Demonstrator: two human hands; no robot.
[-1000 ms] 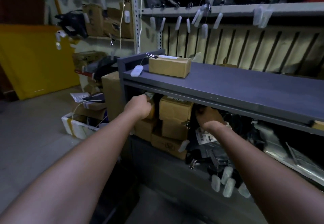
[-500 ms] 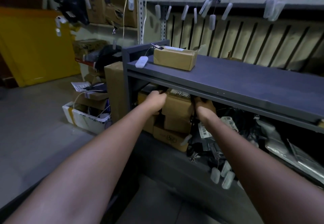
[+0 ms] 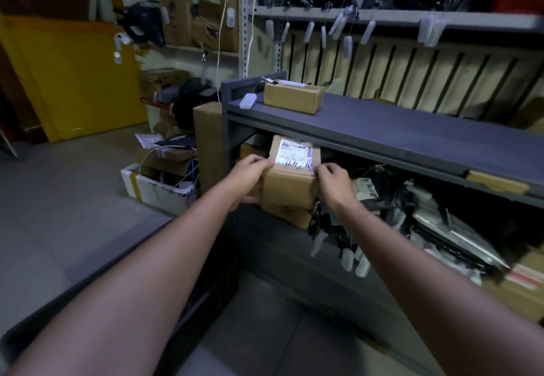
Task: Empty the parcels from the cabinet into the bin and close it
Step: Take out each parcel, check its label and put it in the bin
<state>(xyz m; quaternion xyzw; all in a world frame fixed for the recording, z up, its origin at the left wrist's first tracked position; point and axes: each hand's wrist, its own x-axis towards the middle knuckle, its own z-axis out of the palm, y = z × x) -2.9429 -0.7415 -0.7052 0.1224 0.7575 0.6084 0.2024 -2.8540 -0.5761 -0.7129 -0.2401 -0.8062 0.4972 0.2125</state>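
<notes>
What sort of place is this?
Probably a parcel storeroom or courier pickup point: labelled cardboard boxes stacked in the grey cabinet, bagged parcels beside them, white tags dangling from the metal shelf.

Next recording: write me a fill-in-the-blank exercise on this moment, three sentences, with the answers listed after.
1. The left hand and right hand grip a brown cardboard parcel whose top label is ____.
2. A smaller brown cardboard box sits on ____ of the grey metal cabinet.
3. The large flat panel at far left is coloured ____.
Missing words: white; top; yellow.
</notes>
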